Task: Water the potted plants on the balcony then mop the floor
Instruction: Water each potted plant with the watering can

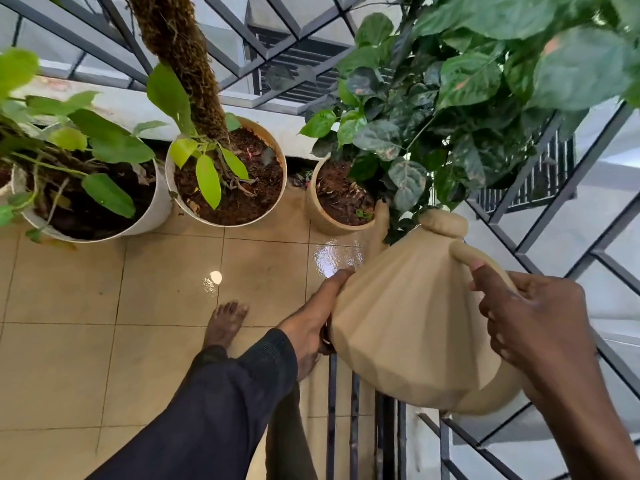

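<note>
the watering can [408, 327], matte beige with flat folded facets and a round knob lid [443, 223], is hanging tilted in the air, just beside the leafy plant [450, 98]. the right hand [540, 317] is curling round its thick curved handle [464, 252]. the left hand [311, 320] is gripping the lower edge, thumb lying along the side, the other fingers hidden underneath. the short spout [381, 220] is pointing into the small ribbed beige pot [322, 216] of dark soil. two bigger smooth round pots [270, 206] are standing to the left. the glossy beige tile floor [156, 306] is shining wet near the small pot.
</note>
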Tool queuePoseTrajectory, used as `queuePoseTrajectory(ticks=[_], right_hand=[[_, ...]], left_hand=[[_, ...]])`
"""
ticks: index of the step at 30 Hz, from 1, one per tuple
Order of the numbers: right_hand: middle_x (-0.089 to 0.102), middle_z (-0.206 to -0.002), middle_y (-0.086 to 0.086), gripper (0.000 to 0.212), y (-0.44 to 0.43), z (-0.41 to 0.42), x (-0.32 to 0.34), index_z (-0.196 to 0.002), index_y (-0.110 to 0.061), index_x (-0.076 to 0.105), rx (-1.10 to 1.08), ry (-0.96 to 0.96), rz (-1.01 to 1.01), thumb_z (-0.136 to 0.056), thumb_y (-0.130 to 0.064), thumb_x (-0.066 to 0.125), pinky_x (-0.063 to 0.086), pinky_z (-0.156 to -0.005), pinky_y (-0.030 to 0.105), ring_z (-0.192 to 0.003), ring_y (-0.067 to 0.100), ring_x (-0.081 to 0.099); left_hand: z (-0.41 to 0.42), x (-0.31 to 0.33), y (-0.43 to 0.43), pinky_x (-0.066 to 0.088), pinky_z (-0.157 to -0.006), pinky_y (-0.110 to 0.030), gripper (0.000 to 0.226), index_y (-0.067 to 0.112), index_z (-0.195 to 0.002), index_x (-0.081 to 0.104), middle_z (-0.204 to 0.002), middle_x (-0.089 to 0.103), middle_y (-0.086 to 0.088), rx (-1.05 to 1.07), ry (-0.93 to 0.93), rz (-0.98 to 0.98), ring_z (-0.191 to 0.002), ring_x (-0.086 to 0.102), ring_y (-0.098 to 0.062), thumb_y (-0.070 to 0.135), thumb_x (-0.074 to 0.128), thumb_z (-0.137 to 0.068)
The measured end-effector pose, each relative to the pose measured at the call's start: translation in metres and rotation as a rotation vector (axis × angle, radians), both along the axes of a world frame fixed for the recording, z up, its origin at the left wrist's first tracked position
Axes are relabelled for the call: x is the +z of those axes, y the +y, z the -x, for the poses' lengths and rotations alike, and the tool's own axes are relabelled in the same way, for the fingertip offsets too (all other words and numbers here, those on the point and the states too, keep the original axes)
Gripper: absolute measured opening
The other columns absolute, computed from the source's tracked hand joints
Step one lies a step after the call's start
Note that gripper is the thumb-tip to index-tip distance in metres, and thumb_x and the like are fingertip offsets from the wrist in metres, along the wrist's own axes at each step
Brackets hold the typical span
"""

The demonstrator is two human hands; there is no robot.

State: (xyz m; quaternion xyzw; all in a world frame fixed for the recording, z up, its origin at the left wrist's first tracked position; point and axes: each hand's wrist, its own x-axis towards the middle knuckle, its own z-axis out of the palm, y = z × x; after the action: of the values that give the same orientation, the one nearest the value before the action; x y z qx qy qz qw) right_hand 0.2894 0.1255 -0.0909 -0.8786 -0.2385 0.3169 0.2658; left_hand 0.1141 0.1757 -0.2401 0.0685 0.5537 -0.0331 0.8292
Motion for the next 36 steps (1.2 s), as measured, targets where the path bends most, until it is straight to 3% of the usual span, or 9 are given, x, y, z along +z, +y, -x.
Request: queuePoseTrajectory(ticks=[3, 7, 11, 16, 22, 26, 28, 32, 36], right_hand=[[0.045, -0.055, 0.007, 0.048, 0.000, -0.005, 0.000, -0.079, 0.008, 0.067, 0.015, -0.004, -0.002, -0.095, -0.037, 0.070, 0.033, -0.053, 0.027, -0.042, 0.018, 0.034], [0.049, -0.052, 0.003, 0.040, 0.003, -0.010, 0.000, -0.073, -0.002, 0.072, 0.030, -0.021, -0.001, -0.094, -0.036, 0.070, 0.035, -0.052, 0.026, -0.039, 0.018, 0.037], [0.050, -0.052, 0.002, 0.035, 0.004, -0.011, 0.001, -0.073, -0.007, 0.074, 0.031, -0.016, -0.015, -0.095, -0.035, 0.070, 0.036, -0.050, 0.024, -0.039, 0.016, 0.037], [0.047, -0.054, 0.005, 0.039, 0.003, -0.012, -0.001, -0.074, -0.001, 0.071, 0.032, 0.001, -0.018, -0.094, -0.035, 0.070, 0.032, -0.049, 0.023, -0.040, 0.017, 0.034], [0.045, -0.053, 0.003, 0.039, -0.001, -0.013, -0.003, -0.074, -0.002, 0.071, 0.014, 0.021, -0.019, -0.095, -0.035, 0.072, 0.030, -0.043, 0.020, -0.037, 0.014, 0.032], [0.042, -0.051, 0.001, 0.040, -0.002, -0.012, -0.005, -0.076, 0.001, 0.069, -0.006, 0.046, -0.029, -0.096, -0.033, 0.070, 0.029, -0.043, 0.020, -0.038, 0.014, 0.031], [0.043, -0.049, 0.000, 0.040, -0.002, -0.011, -0.006, -0.075, 0.000, 0.069, -0.006, 0.042, -0.032, -0.095, -0.034, 0.070, 0.030, -0.047, 0.023, -0.037, 0.015, 0.031], [0.041, -0.052, 0.004, 0.053, -0.005, -0.009, -0.011, -0.080, 0.014, 0.059, -0.031, 0.048, -0.071, -0.092, -0.037, 0.070, 0.029, -0.052, 0.027, -0.040, 0.018, 0.030], [0.036, -0.053, 0.003, 0.057, -0.010, -0.010, -0.015, -0.079, 0.015, 0.053, -0.068, 0.063, -0.081, -0.089, -0.039, 0.070, 0.026, -0.053, 0.026, -0.043, 0.018, 0.026]], left_hand=[[-0.005, -0.005, -0.003, 0.049, -0.071, -0.032, 0.052, 0.024, -0.091, 0.073, -0.082, 0.073, -0.004, 0.007, -0.008, 0.007, -0.077, 0.065, -0.020, 0.073, 0.056, -0.086], [-0.009, -0.010, -0.006, 0.050, -0.080, -0.035, 0.060, 0.025, -0.102, 0.073, -0.098, 0.073, -0.007, -0.010, 0.006, -0.005, -0.091, 0.066, -0.024, 0.079, 0.055, -0.083], [-0.011, -0.011, -0.006, 0.051, -0.076, -0.034, 0.059, 0.025, -0.101, 0.072, -0.095, 0.072, -0.006, -0.006, 0.002, -0.001, -0.088, 0.066, -0.023, 0.079, 0.055, -0.082], [-0.012, -0.016, -0.006, 0.051, -0.079, -0.036, 0.059, 0.028, -0.101, 0.073, -0.093, 0.074, -0.005, -0.004, 0.015, -0.016, -0.089, 0.067, -0.024, 0.080, 0.057, -0.079], [-0.013, -0.019, -0.008, 0.052, -0.077, -0.034, 0.071, 0.023, -0.119, 0.073, -0.108, 0.075, -0.008, -0.018, 0.023, -0.027, -0.092, 0.067, -0.024, 0.080, 0.054, -0.082], [-0.011, -0.018, -0.007, 0.051, -0.072, -0.033, 0.072, 0.022, -0.126, 0.070, -0.107, 0.072, -0.008, -0.007, 0.010, -0.032, -0.091, 0.066, -0.023, 0.078, 0.052, -0.086], [-0.011, -0.018, -0.006, 0.051, -0.076, -0.035, 0.074, 0.020, -0.124, 0.070, -0.104, 0.071, -0.008, -0.013, 0.017, -0.027, -0.092, 0.066, -0.024, 0.079, 0.054, -0.084], [-0.012, -0.021, -0.006, 0.052, -0.075, -0.035, 0.067, 0.024, -0.115, 0.072, -0.106, 0.074, -0.007, -0.015, 0.037, -0.033, -0.096, 0.067, -0.025, 0.079, 0.056, -0.082], [-0.013, -0.024, -0.008, 0.053, -0.079, -0.036, 0.076, 0.024, -0.117, 0.073, -0.104, 0.075, -0.007, -0.007, 0.047, -0.022, -0.096, 0.068, -0.025, 0.082, 0.063, -0.070]])
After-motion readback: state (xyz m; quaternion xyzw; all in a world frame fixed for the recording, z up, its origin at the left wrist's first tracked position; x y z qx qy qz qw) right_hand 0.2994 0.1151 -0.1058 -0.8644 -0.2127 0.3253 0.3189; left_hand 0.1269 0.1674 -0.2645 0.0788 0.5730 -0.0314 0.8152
